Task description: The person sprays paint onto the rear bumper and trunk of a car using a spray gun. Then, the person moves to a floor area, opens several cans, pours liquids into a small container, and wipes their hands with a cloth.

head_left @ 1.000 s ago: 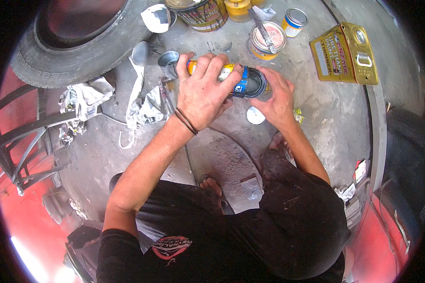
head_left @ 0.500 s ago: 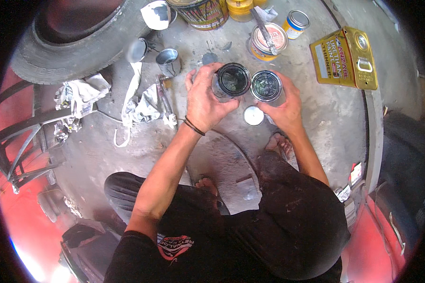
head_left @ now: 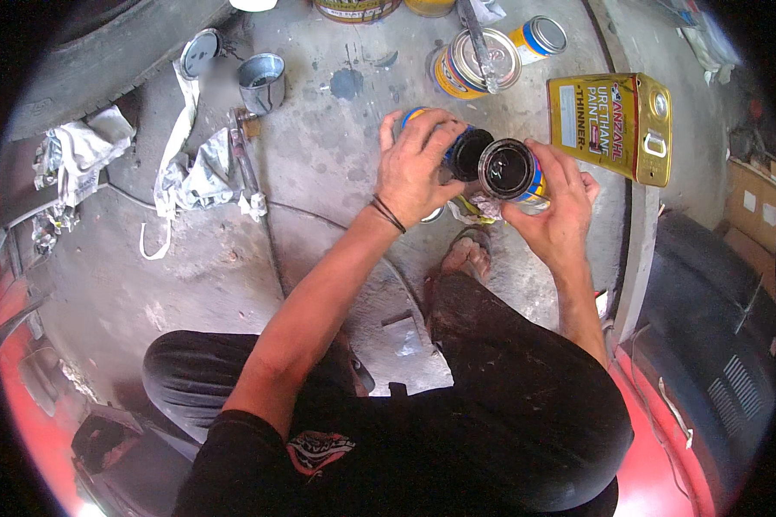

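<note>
My left hand (head_left: pixel 416 168) is wrapped round a small paint can (head_left: pixel 471 155), which tips to the right with its dark mouth close to the other can. Blue and yellow on its side show past my fingers. My right hand (head_left: pixel 559 194) grips a second open can (head_left: pixel 506 168) with glossy black paint inside and a blue and yellow label. This one leans slightly, its rim next to the left can's mouth. Whether paint flows between them, I cannot tell. Below the cans, crumpled foil-like scrap (head_left: pixel 485 207) lies near my foot.
A large tin (head_left: pixel 474 65) with a paint-coated stick across its lid stands ahead, beside a smaller can (head_left: pixel 543 36). The gold rectangular thinner tin (head_left: pixel 612 125) is at right. Left are a grey cup (head_left: pixel 262 84), a brush (head_left: pixel 245 164), crumpled paper (head_left: pixel 207 177) and a tyre (head_left: pixel 103 77).
Both cans have moved right relative to my body. The left can has tipped over toward the right one, and my right hand has turned its can slightly. The whole view has shifted.
</note>
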Available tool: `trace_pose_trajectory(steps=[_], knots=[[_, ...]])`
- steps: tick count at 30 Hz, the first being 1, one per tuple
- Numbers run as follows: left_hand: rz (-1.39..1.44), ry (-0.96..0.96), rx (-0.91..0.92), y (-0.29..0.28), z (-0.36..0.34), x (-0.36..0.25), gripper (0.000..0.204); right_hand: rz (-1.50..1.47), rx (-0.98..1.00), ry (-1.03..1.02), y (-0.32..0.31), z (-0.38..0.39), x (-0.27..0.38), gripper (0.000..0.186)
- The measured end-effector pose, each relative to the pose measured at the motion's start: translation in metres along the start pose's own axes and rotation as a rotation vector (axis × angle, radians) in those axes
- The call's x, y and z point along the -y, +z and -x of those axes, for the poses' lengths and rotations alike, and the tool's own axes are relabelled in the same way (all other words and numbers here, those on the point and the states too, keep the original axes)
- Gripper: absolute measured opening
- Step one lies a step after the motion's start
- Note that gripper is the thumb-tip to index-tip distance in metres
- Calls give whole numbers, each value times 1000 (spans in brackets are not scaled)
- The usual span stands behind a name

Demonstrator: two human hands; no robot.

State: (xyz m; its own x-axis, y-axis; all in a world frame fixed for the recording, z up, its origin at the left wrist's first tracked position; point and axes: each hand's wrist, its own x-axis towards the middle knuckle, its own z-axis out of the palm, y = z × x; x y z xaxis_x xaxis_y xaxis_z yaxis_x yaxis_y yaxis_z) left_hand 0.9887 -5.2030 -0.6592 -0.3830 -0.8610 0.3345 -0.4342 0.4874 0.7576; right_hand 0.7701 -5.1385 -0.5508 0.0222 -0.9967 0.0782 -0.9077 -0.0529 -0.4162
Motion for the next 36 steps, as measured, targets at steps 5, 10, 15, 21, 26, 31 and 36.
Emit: trace_pose_trajectory(steps=[5,10,15,21,26,31,36], knots=[[-19,-8,18,5,3,-8,84,273,36,-13,-5,1,5,79],[-20,-18,14,5,5,-7,89,354,86,-7,-7,-2,12,85],[1,-44,3,4,6,-6,90,416,141,0,-13,-7,21,89],[16,-67,-14,2,10,-9,83,424,105,-30,-13,-8,22,82],[12,-79,-10,3,10,-10,84,386,100,-26,-12,-7,21,82],[-2,-114,-42,1,8,-3,84,207,36,-33,0,-8,6,83],[-17,-200,-92,-11,1,12,83,22,-65,-85,32,-16,-16,87]])
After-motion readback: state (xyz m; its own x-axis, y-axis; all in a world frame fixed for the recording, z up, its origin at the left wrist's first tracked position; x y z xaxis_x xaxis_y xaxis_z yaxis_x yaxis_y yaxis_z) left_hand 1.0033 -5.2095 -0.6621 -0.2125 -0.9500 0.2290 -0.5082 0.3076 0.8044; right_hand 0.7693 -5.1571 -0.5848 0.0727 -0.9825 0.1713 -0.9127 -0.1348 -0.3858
